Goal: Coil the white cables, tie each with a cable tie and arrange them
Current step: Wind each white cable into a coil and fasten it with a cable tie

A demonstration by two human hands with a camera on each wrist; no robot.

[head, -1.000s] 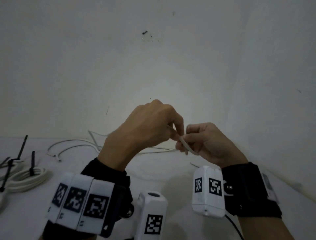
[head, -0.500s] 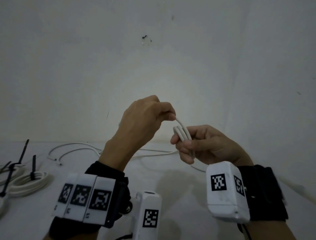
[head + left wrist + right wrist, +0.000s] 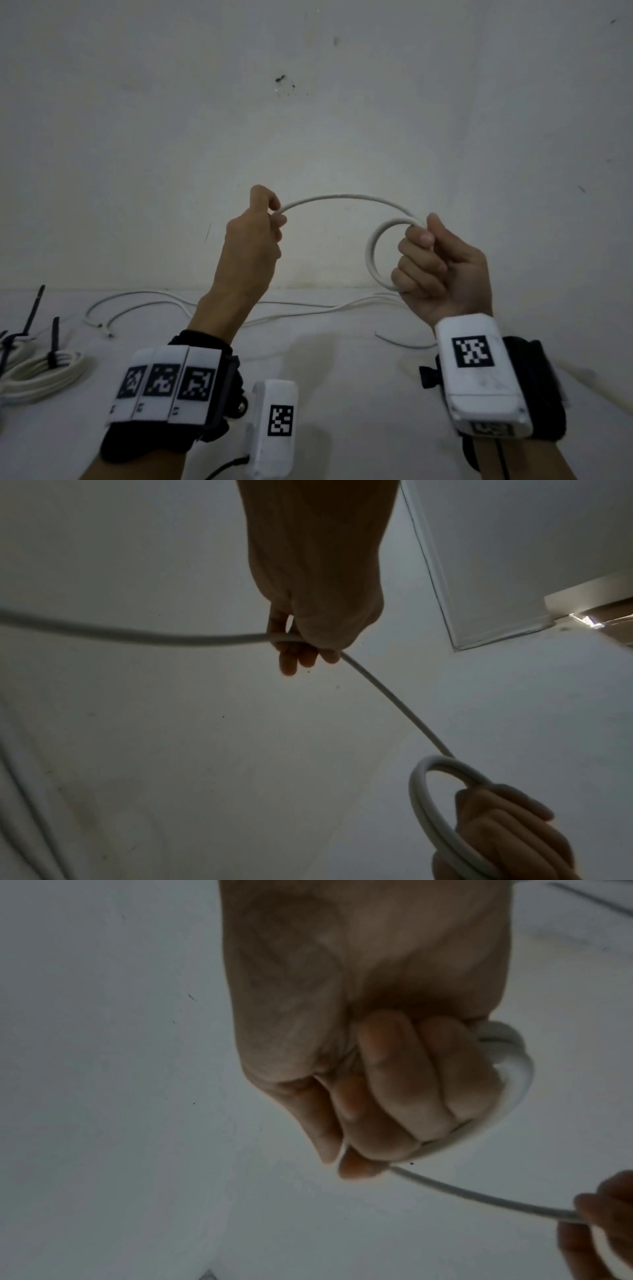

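My right hand (image 3: 428, 260) grips a small coil of white cable (image 3: 371, 253) held up in front of the wall, fingers curled round its loops (image 3: 507, 1074). From the coil the white cable (image 3: 342, 198) arches left to my left hand (image 3: 265, 219), which pinches it between thumb and fingers (image 3: 291, 642). Past the left hand the cable runs off toward the table (image 3: 103, 634). In the left wrist view the coil (image 3: 424, 810) shows two loops side by side.
Loose white cable (image 3: 308, 310) trails along the white table by the wall. At the far left lie coiled cables (image 3: 41, 373) bound with black cable ties (image 3: 54, 339), their tails standing up. The wall stands close behind the hands.
The hands have risen and drawn apart. The left hand moved left along the cable, opening an arch of cable between it and the coil in the right hand.
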